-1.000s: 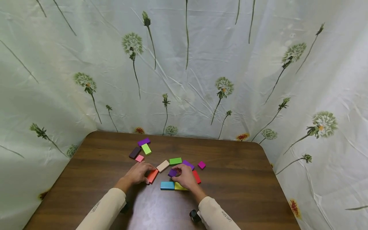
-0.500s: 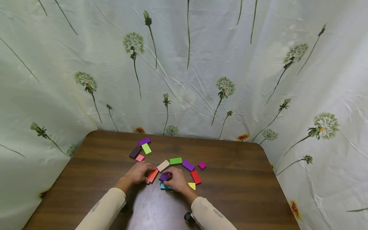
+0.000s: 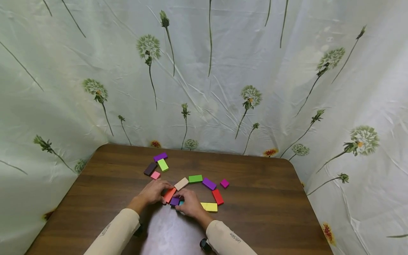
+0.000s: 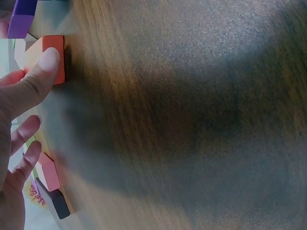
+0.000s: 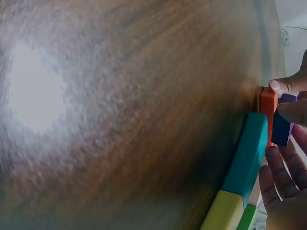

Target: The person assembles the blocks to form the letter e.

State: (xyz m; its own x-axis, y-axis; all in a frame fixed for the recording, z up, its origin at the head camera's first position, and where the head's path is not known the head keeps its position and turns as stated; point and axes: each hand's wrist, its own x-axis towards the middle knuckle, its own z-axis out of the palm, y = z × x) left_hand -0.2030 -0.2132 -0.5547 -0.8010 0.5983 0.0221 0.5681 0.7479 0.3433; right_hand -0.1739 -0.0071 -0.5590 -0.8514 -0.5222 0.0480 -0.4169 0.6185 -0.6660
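I see a smooth wood-grain table (image 3: 261, 209), glossy with glare on its near side. The orange block (image 3: 169, 195) and purple block (image 3: 174, 201) look smooth and matt; the far curtain (image 3: 226, 60), creased, has a soft sheen.

Left sleeve (image 3: 113, 232): cream, slanting up and inward from the bottom edge to your wrist (image 3: 137, 204).
Left hand (image 3: 154, 192): your thumb (image 4: 45, 64) and index finger pinch; two other fingers (image 4: 26, 132) sit apart.
Right sleeve (image 3: 229, 238): also cream, slanting inward.
Right hand (image 3: 191, 204): near your left, pinching, remaining fingers loosely extended.
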